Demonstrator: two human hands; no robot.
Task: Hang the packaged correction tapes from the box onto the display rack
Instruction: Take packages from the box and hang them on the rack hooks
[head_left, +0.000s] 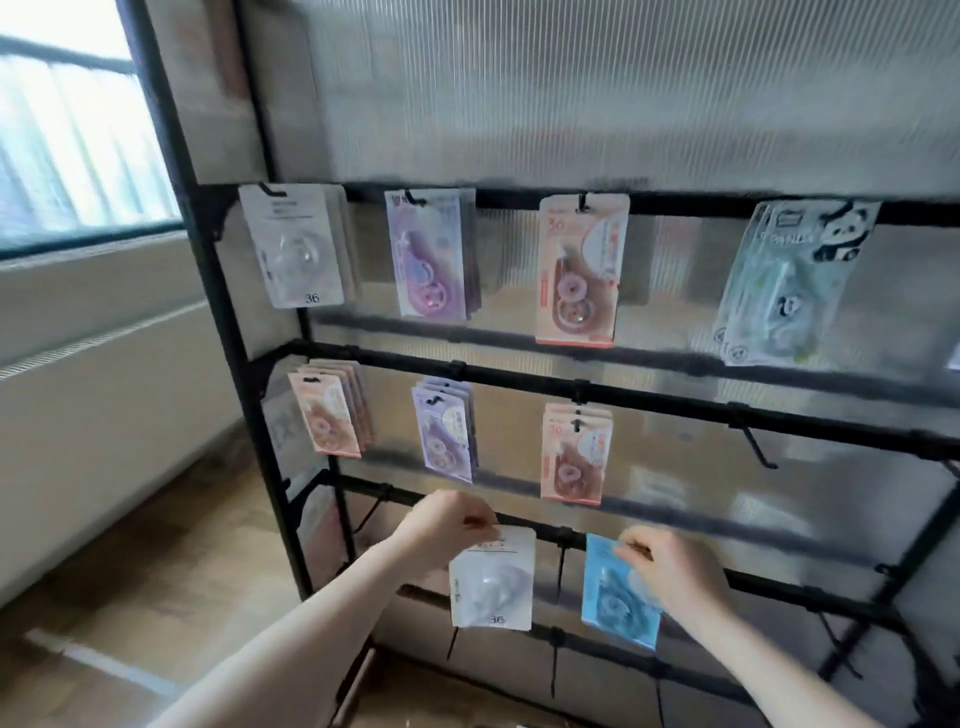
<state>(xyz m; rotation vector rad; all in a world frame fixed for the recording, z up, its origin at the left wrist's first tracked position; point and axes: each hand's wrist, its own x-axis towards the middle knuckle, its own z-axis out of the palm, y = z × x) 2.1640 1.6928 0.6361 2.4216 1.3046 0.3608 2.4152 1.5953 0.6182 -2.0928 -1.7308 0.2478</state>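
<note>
Bright window (67, 135) at left, pale wall (93, 405), wooden floor (171, 587) below.

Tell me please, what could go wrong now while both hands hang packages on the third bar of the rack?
1. The left hand pinches only the top edge of the white package; that small grip may slip before the hole meets a hook.
2. The right hand covers the top of the blue package, so aiming its hole is partly blind.
3. An empty hook juts out above the right forearm and might catch it when the arm lifts.
</note>
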